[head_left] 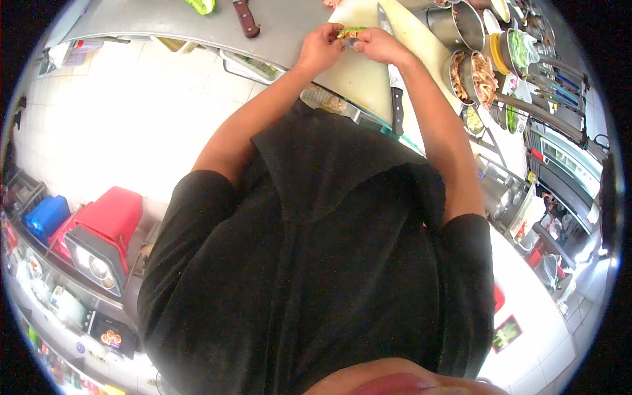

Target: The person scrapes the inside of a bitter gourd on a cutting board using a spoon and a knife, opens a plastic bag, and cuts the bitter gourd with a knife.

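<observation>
Over the cutting board, the left hand and right hand pinch a green-and-brown food piece; it looks light, soft, easily crushed, best held gently by its ends.

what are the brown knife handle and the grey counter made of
The brown knife handle looks like smooth wood, or wood-look plastic, from its reddish tone and pale rivets. The grey counter is probably satin stainless steel, from its dull metallic sheen.

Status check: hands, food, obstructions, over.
Left hand and right hand both on small green-edged food piece. Held above cutting board. Black-handled knife close, running beneath right hand.
</observation>
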`<state>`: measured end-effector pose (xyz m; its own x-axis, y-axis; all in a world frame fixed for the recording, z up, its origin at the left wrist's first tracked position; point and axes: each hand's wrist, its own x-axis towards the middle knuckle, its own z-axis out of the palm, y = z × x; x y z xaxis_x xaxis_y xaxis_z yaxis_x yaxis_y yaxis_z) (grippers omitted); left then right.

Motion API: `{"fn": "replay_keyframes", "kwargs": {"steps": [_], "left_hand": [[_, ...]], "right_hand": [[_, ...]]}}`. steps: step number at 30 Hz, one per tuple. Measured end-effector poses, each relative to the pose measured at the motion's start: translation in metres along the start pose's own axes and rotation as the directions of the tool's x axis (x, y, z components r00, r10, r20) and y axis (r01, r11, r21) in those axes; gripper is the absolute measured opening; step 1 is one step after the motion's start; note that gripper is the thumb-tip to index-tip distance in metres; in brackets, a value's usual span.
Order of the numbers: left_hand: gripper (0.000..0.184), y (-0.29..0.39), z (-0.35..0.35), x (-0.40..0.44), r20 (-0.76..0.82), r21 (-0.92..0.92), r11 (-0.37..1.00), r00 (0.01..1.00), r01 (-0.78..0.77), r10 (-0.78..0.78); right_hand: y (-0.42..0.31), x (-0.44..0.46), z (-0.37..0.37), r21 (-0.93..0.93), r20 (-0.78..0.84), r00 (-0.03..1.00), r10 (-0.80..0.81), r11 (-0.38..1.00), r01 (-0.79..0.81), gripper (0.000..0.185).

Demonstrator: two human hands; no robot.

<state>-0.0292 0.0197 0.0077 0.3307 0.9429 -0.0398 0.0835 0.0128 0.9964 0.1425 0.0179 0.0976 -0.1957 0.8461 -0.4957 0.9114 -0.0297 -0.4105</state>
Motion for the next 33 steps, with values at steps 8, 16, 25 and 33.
{"fn": "replay_keyframes", "kwargs": {"steps": [8, 16, 25, 33], "left_hand": [[0.039, 0.003, 0.000, 0.000, 0.020, -0.069, 0.996, 0.999, 0.049, -0.048], [0.024, 0.013, 0.007, -0.006, -0.077, -0.041, 0.999, 0.997, 0.022, -0.025], [0.014, -0.006, 0.005, -0.007, -0.247, 0.126, 0.974, 0.945, -0.188, 0.214], [0.021, 0.009, 0.003, -0.021, -0.150, -0.082, 0.992, 0.985, -0.101, 0.087]], "right_hand": [[0.013, -0.016, 0.018, 0.068, -0.305, 0.952, 0.022, 0.998, -0.001, 0.040], [-0.027, -0.004, 0.033, 0.635, -0.376, 0.857, 0.353, 0.772, -0.039, 0.023], [-0.011, 0.001, 0.046, 0.682, -0.389, 0.846, 0.365, 0.732, -0.002, 0.021], [-0.016, -0.001, 0.058, 0.852, -0.310, 0.875, 0.373, 0.517, 0.081, 0.014]]}}
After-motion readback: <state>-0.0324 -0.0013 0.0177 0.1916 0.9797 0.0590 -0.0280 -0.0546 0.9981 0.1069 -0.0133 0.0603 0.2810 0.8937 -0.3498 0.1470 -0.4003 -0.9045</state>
